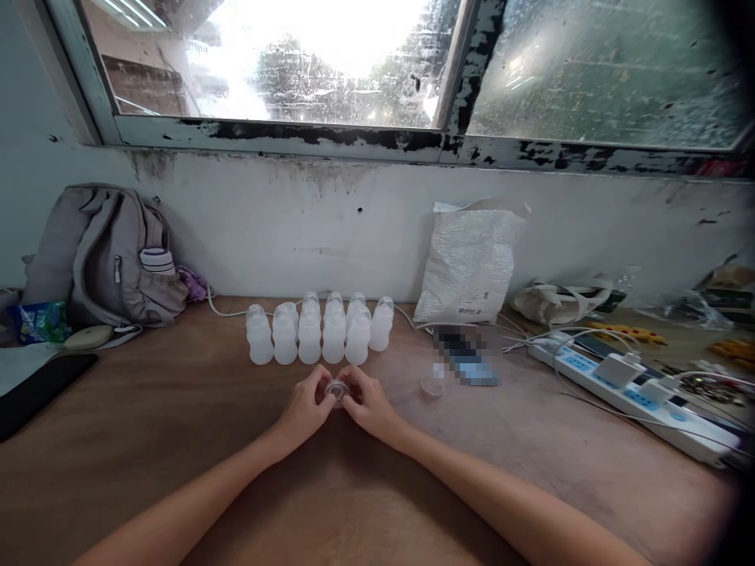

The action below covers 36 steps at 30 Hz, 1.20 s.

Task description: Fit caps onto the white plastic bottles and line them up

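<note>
My left hand [310, 402] and my right hand [366, 401] meet over the middle of the table. Between them they pinch a small clear round plastic cap [336, 388], its open ring facing up towards me. Thumbs and fingertips of both hands press on its sides. Just beyond my hands stand several frosted white baby bottles [310, 334] with clear domed tops, upright in a close group. To the right of my right hand, a second clear plastic cap [432, 385] lies apart on the table.
A grey backpack [106, 251] leans on the wall at the left. A black flat case [41, 389] lies at the left edge. Right of the bottles are a white plastic mailer bag [469, 263], a blurred-out phone [472, 365], and a power strip [637, 401] with trailing white cables.
</note>
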Tool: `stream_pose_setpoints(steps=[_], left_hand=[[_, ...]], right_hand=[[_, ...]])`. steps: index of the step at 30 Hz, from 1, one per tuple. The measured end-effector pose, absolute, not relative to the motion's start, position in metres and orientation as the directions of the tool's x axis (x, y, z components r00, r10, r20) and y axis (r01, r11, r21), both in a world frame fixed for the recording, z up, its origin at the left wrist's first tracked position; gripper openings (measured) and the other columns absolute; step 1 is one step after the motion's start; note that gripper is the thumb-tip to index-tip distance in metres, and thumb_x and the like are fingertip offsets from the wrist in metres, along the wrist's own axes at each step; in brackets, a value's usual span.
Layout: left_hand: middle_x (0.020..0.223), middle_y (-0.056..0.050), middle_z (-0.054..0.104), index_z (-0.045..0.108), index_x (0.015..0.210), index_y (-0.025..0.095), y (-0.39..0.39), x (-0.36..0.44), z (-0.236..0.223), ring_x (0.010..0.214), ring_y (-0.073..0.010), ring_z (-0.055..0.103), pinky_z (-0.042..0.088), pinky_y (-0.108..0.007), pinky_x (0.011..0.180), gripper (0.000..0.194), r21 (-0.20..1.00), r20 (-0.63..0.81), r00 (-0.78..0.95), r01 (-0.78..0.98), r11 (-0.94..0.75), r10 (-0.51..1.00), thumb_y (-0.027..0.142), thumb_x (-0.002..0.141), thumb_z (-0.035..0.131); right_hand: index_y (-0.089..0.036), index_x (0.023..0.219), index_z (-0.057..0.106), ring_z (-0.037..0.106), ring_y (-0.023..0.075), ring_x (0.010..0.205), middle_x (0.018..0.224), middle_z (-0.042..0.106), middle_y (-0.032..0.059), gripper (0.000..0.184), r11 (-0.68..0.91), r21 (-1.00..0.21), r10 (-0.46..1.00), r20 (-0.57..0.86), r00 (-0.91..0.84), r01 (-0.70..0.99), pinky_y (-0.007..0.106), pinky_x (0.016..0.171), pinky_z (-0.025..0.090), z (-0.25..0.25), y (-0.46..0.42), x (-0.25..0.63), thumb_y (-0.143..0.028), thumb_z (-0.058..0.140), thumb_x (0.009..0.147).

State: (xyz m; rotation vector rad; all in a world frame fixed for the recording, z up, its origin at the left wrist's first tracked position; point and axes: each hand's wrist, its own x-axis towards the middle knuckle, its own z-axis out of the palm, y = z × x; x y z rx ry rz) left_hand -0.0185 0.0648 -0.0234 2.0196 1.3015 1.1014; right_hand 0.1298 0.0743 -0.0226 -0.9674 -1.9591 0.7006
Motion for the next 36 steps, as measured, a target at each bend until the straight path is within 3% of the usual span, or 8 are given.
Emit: stream_pose_setpoints(steps=[11,22,36], left_hand=[[0.060,0.004,0.050,0.049,0.076,0.018,0.0659,-0.0195,-0.0240,0.052,-0.0093,0.045,0.036,-0.020,0.051,0.008,0.790,0.352,0.145,0.483,-0.376,0.925,0.021,0.069,0.049],[0.070,0.001,0.055,0.049,0.077,0.019,0.0656,-0.0202,-0.0211,0.063,-0.0123,0.051,0.038,-0.022,0.059,0.008,0.770,0.362,0.199,0.488,-0.412,0.911,0.021,0.075,0.041],[0.059,0.004,0.047,0.046,0.073,0.019,0.0649,-0.0208,-0.0210,0.054,-0.0101,0.044,0.033,-0.020,0.053,0.006,0.759,0.336,0.235,0.507,-0.410,0.912,0.023,0.075,0.043]], right_hand=[[-0.018,0.093,0.049,0.047,0.0104,0.061,0.076,0.056,0.0002,0.028,0.597,-0.719,0.791,0.451,-0.414,0.357,0.019,0.054,0.036,-0.0205,0.0721,0.1310,-0.008,0.044,0.067],[-0.017,0.089,0.054,0.046,0.0090,0.057,0.069,0.056,-0.0009,0.021,0.561,-0.733,0.817,0.413,-0.404,0.385,0.020,0.054,0.037,-0.0208,0.0736,0.1314,-0.011,0.043,0.073],[-0.016,0.079,0.055,0.044,0.0091,0.054,0.061,0.053,-0.0024,0.013,0.546,-0.709,0.833,0.404,-0.378,0.446,0.020,0.052,0.034,-0.0236,0.0758,0.1305,-0.012,0.044,0.073]])
